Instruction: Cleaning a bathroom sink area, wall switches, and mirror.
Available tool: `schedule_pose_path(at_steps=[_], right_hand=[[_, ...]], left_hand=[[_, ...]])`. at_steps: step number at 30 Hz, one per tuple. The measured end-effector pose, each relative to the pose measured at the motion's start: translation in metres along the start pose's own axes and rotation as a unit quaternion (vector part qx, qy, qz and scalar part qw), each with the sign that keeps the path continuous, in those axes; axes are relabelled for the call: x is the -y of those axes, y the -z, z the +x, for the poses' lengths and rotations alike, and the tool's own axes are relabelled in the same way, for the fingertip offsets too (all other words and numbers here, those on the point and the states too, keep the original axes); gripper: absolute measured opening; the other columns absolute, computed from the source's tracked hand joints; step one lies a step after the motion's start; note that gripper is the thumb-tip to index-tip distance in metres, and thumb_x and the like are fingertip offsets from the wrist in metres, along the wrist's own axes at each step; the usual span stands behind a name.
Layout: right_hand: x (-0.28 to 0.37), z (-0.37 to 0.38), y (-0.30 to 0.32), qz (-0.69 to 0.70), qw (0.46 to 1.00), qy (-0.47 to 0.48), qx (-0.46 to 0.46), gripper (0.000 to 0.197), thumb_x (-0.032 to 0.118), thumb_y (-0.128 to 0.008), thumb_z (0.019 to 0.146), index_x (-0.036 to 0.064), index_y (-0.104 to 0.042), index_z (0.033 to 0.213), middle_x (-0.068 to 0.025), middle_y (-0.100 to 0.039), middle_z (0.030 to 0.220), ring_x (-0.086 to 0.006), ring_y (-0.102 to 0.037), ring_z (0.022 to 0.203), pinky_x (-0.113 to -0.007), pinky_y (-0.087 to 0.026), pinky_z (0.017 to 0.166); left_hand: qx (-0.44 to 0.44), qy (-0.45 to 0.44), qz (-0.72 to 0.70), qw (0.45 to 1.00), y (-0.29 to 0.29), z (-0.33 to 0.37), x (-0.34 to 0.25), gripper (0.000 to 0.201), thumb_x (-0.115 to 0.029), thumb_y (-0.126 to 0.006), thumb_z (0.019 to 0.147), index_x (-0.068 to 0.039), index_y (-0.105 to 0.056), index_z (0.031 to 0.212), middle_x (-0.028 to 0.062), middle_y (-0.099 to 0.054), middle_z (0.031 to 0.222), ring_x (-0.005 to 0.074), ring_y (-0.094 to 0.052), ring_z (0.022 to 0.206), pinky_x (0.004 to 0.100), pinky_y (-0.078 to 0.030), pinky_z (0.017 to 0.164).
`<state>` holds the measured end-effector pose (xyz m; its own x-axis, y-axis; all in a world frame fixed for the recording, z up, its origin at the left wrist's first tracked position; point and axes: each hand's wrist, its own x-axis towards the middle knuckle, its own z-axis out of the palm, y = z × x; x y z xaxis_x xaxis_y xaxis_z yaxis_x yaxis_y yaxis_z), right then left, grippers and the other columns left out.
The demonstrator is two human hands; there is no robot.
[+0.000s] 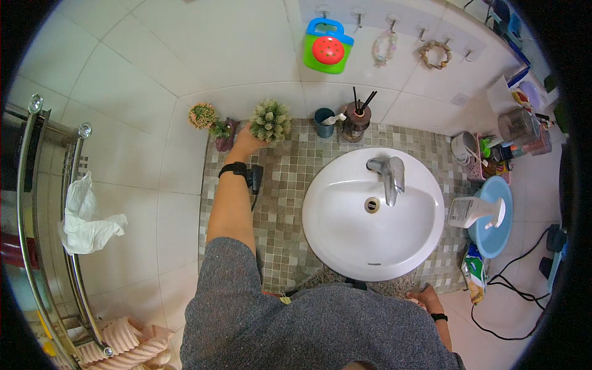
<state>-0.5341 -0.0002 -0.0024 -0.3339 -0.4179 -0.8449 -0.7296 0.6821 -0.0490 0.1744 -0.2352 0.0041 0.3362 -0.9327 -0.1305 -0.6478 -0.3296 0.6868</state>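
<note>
Left hand (248, 140): against the bushy plant (270, 119), fingers partly hidden; whether they close around its base, I cannot tell.
Bushy plant: just beyond and right of the left hand, rounded crown facing up; lower part hidden, long axis unclear.
Purple pot (226, 139): just left of that hand.
Right hand (428, 299): well apart, near the counter's (283, 209) edge; grip unclear.
</note>
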Motion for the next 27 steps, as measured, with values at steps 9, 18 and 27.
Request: schedule_pose_path(at_steps=[9,18,27], right_hand=[[-0.013,0.015,-0.001,-0.036,0.998,0.042,0.01,0.088,0.036,-0.09,0.052,-0.0101,-0.049,0.115,-0.0198,-0.064,0.1,-0.0241,-0.064,0.073,-0.035,-0.053,0.054],[-0.008,0.003,0.001,-0.01,0.999,0.02,0.025,0.078,0.035,-0.089,0.054,-0.0133,-0.054,0.104,-0.0192,-0.065,0.082,-0.0241,-0.061,0.061,-0.034,-0.05,0.051],[-0.01,-0.002,-0.012,0.01,0.997,0.054,-0.062,0.103,0.043,-0.091,0.046,-0.0159,-0.048,0.119,-0.0284,-0.054,0.123,-0.035,-0.053,0.118,-0.036,-0.044,0.098]], left_hand=[[-0.158,-0.007,-0.004,0.987,-0.007,-0.029,0.006,0.074,-0.007,-0.074,0.071,0.002,-0.038,0.135,0.0235,-0.056,0.121,0.0337,-0.054,0.112,0.0395,-0.044,0.093],[-0.376,-0.204,-0.061,0.902,0.009,-0.077,-0.204,0.073,-0.013,-0.073,0.067,-0.001,-0.04,0.131,0.0224,-0.047,0.123,0.0388,-0.044,0.116,0.0461,-0.037,0.099],[-0.402,-0.184,-0.117,0.889,-0.003,-0.051,-0.286,0.073,-0.025,-0.076,0.065,0.0,-0.043,0.125,0.0219,-0.05,0.116,0.0393,-0.05,0.109,0.0471,-0.042,0.092]])
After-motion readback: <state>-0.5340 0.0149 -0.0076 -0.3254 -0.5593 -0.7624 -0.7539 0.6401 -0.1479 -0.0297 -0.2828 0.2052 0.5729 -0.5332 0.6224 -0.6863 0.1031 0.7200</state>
